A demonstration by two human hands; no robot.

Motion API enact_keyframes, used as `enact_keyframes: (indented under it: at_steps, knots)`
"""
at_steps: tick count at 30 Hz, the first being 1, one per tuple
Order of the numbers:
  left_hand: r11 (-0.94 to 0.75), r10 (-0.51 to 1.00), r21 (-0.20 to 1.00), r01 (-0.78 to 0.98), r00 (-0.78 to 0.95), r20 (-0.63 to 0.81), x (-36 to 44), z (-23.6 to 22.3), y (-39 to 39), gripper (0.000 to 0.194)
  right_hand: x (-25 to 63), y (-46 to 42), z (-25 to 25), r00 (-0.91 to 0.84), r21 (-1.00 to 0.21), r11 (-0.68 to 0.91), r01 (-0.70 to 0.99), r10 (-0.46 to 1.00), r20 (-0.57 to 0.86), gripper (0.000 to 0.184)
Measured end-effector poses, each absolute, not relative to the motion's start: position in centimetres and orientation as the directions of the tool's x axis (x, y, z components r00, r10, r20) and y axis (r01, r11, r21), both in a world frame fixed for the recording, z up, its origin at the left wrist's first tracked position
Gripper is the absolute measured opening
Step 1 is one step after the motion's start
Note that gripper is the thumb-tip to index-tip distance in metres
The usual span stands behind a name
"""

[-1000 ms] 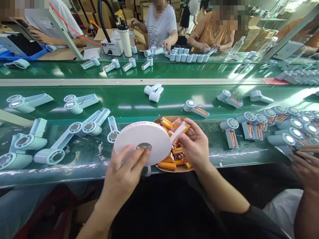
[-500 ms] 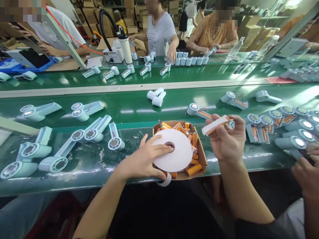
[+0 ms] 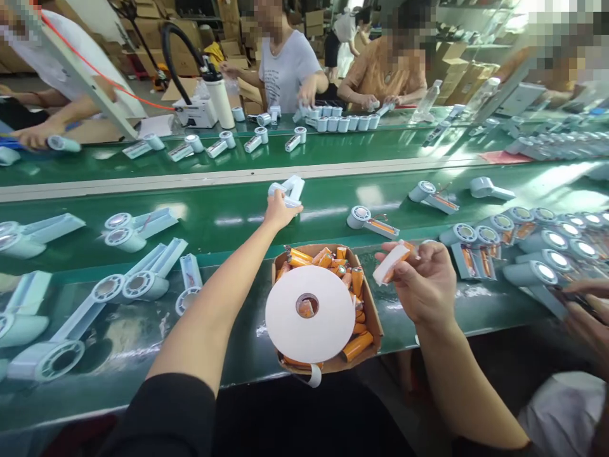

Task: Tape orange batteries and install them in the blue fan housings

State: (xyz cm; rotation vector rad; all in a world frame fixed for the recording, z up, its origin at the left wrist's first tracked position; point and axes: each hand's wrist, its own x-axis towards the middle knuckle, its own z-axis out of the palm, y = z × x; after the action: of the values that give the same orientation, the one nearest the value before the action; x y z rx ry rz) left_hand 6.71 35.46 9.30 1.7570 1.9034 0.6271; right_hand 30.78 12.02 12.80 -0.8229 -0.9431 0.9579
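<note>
- At far left from where I stand, pale blue housings (image 3: 145, 287) lie in a loose cluster, each a round drum with a trough-like handle.
- The left hand (image 3: 280, 212) is out over the green belt (image 3: 209, 212), its fingers on a pair of pale blue housings (image 3: 294, 188); I can't tell whether they have closed on one.
- Nearer the person, an open cardboard box (image 3: 373, 312) is heaped with orange-wrapped batteries (image 3: 358, 346). A white tape roll (image 3: 330, 311) lies flat on top, its loose end curling over the front rim.
- Behind the box's right side, one wired housing (image 3: 361, 216) sits on the belt.
- The right hand (image 3: 423, 279) pinches an orange battery with a white strip (image 3: 392, 261) between thumb and fingers, just right of the box.
- Farther right, filled housings (image 3: 542, 273) stand packed in rows.
- A co-worker's hand (image 3: 583, 304) is at the edge, near them.
</note>
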Motion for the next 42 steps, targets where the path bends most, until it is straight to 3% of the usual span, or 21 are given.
enact_keyframes:
  at_steps: [4, 7, 11, 13, 15, 20, 25, 32, 37, 42]
  knots:
    - [-0.108, 0.992, 0.638, 0.762, 0.044, 0.115, 5.7, 8.2, 34.8, 0.062, 30.7, 11.9, 12.3, 0.167, -0.918, 0.252, -0.306, 0.963, 0.209, 0.055]
    - [-0.371, 0.929, 0.520, 0.769, 0.308, 0.206, 3.8, 8.4, 34.4, 0.063, 30.6, 11.9, 12.0, 0.094, -0.937, 0.216, -0.276, 0.976, 0.198, 0.048]
    - [-0.665, 0.735, 0.162, 0.729, 0.677, -0.034, 1.8, 10.0, 33.3, 0.052, 30.4, 12.7, 12.1, 0.063, -0.935, 0.237, -0.263, 0.972, 0.228, 0.046]
    - [-0.693, 0.711, 0.016, 0.720, 0.688, -0.144, 2.1, 10.7, 32.5, 0.052, 30.3, 13.8, 12.4, 0.064, -0.934, 0.247, -0.258, 0.969, 0.238, 0.050]
    - [-0.670, 0.734, -0.056, 0.740, 0.649, -0.201, 3.2, 11.2, 32.0, 0.049, 29.9, 15.5, 12.8, 0.049, -0.939, 0.242, -0.246, 0.970, 0.238, 0.054]
    - [-0.606, 0.781, -0.063, 0.793, 0.578, -0.237, 6.7, 11.3, 32.2, 0.030, 28.9, 20.6, 14.2, -0.018, -0.944, 0.278, -0.178, 0.958, 0.285, 0.057]
    - [-0.595, 0.785, -0.018, 0.804, 0.576, -0.229, 7.1, 11.7, 32.8, 0.031, 28.8, 24.4, 14.0, -0.127, -0.946, 0.319, -0.063, 0.937, 0.324, 0.052]
    - [-0.590, 0.779, 0.068, 0.804, 0.590, -0.214, 6.7, 12.2, 33.2, 0.030, 28.9, 27.2, 11.2, -0.245, -0.987, 0.158, -0.004, 0.957, 0.154, 0.069]
    - [-0.580, 0.788, 0.080, 0.811, 0.583, -0.196, 7.4, 12.0, 32.9, 0.029, 28.8, 27.9, 10.0, -0.288, -0.993, 0.115, 0.009, 0.952, 0.107, 0.055]
    - [-0.566, 0.796, 0.106, 0.817, 0.576, -0.189, 7.9, 11.9, 32.9, 0.027, 28.8, 28.3, 9.1, -0.245, -0.995, 0.099, -0.019, 0.964, 0.101, 0.057]
